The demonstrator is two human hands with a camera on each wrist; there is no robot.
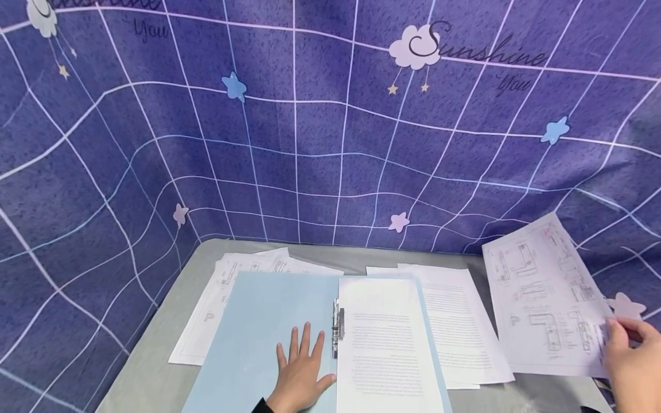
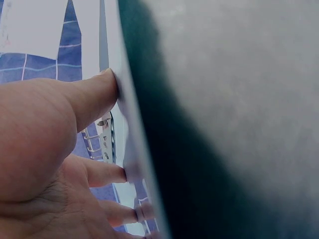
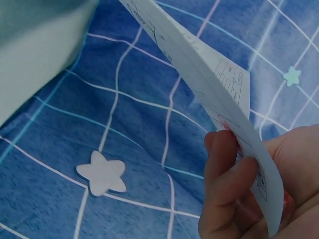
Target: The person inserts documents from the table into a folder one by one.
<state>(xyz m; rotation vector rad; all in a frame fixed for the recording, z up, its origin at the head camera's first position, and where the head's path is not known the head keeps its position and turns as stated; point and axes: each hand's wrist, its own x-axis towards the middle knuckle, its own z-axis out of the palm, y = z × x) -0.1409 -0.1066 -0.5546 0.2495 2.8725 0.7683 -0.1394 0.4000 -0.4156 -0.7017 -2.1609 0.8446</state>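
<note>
A light blue folder [image 1: 258, 321] lies spread on the grey table. My left hand [image 1: 301, 376] rests on its left cover, fingers spread, thumb beside the metal clip [image 1: 338, 328] at the spine. Printed text pages [image 1: 384, 338] lie on the folder's right side. At the far right, my right hand [image 1: 632, 358] pinches a sheet of technical drawings [image 1: 547, 310] by its edge and holds it tilted up. The right wrist view shows this drawing sheet [image 3: 229, 94] curving between thumb and fingers. The left wrist view shows the left hand [image 2: 75, 124] with fingertips against the folder.
More drawing sheets [image 1: 198, 321] lie partly under the folder on the left. Text sheets [image 1: 462, 321] stick out from beneath its right side. A purple grid-patterned cloth [image 1: 320, 126] with stars hangs behind and beside the grey table [image 1: 139, 373].
</note>
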